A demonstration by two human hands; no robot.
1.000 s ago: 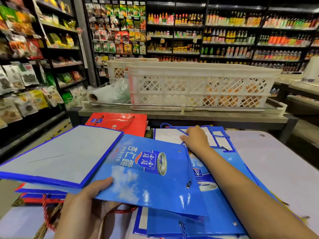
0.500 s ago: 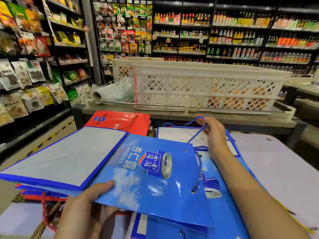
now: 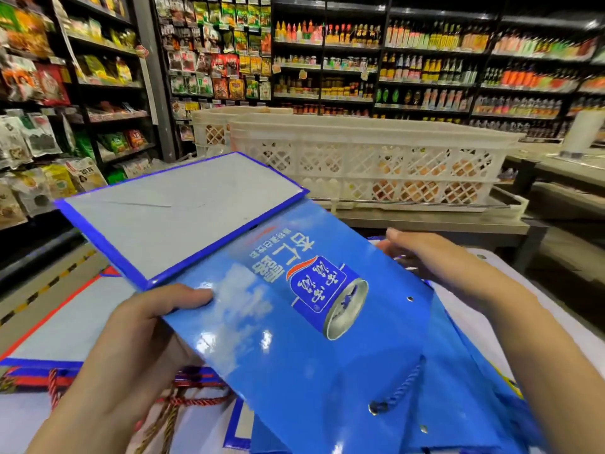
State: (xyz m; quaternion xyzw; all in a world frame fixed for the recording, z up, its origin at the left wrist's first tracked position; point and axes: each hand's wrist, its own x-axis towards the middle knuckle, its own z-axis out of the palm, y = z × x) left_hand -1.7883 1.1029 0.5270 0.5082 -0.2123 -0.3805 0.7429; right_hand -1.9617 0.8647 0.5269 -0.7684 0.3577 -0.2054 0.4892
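Note:
A flat-folded blue gift bag (image 3: 294,322) with a printed can and white characters is tilted up in front of me, its grey bottom flap (image 3: 183,211) unfolded toward the far left. My left hand (image 3: 131,348) grips the bag's near left edge, thumb on top. My right hand (image 3: 435,260) is at the bag's far right edge, fingers fairly straight and blurred; whether it holds the edge or a cord is unclear. A blue cord handle (image 3: 399,391) hangs from an eyelet near the bag's lower right.
More flat blue bags (image 3: 474,404) and red bags with red cords (image 3: 183,394) lie stacked on the white table (image 3: 523,306). Beyond it stand white lattice crates (image 3: 376,158) holding round produce. Stocked shop shelves (image 3: 393,60) fill the left side and back.
The blue bag has been lifted and tilted up toward me. My right hand has let go of the raised blue cord and come to the bag's far right edge. The view has tipped.

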